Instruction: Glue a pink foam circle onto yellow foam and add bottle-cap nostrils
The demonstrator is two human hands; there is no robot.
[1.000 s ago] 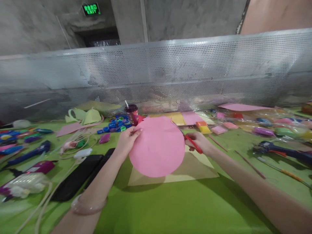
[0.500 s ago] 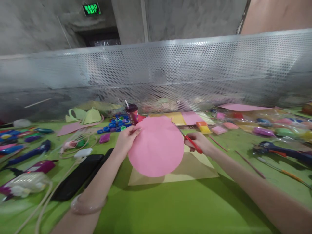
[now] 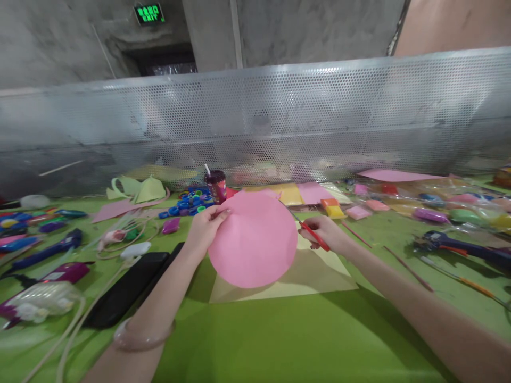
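Observation:
My left hand [image 3: 206, 227] pinches the upper left edge of a round pink paper disc [image 3: 253, 240] and holds it up over the table. My right hand [image 3: 324, 232] grips red-handled scissors [image 3: 312, 232] at the disc's upper right edge, blades pointing up-left toward the paper. Under the disc lies a pale yellow sheet [image 3: 303, 274] on the green table cover [image 3: 279, 335]. A clear bangle [image 3: 140, 335] sits on my left wrist.
Black flat cases [image 3: 131, 287] lie at left beside cords and glue guns [image 3: 59, 250]. Blue bottle caps [image 3: 189, 204] and a dark cup [image 3: 216, 186] stand behind. Coloured paper sheets [image 3: 303, 192], foam blocks [image 3: 333, 208], sticks and a glue gun [image 3: 451, 244] lie right. A perforated metal screen [image 3: 279, 122] closes the back.
The pink disc has shifted slightly left and turned a little in my left hand. The scissors have come away from its right edge; the small point at its top is gone.

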